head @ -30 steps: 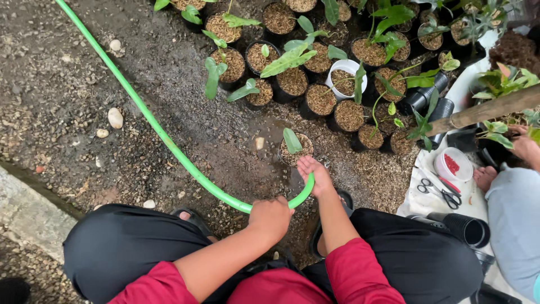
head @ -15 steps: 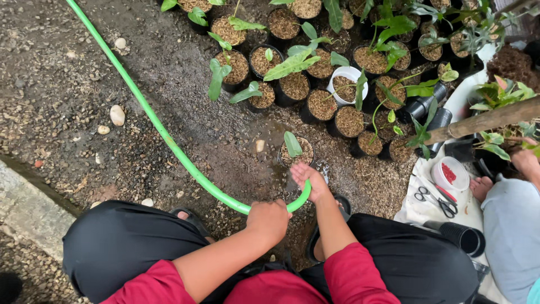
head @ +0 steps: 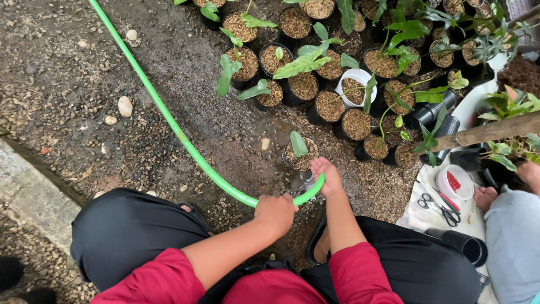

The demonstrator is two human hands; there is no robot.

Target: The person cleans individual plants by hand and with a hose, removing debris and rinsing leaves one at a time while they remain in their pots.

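Bare gravel ground (head: pixel 67 84) lies open at the frame's left; crowded pots (head: pixel 337 84) hem the upper right. The left hand (head: pixel 275 213) grips the green hose (head: pixel 169 121) at centre, while the right hand (head: pixel 328 175) grasps its end just below a small potted seedling (head: pixel 300 151).

From my feed, soft, even daylight falls from overhead with hardly any shadows or glare. The wet gravel ground (head: pixel 84 84) looks dark. Focus is sharp throughout, with slight wide-angle bending at the edges.
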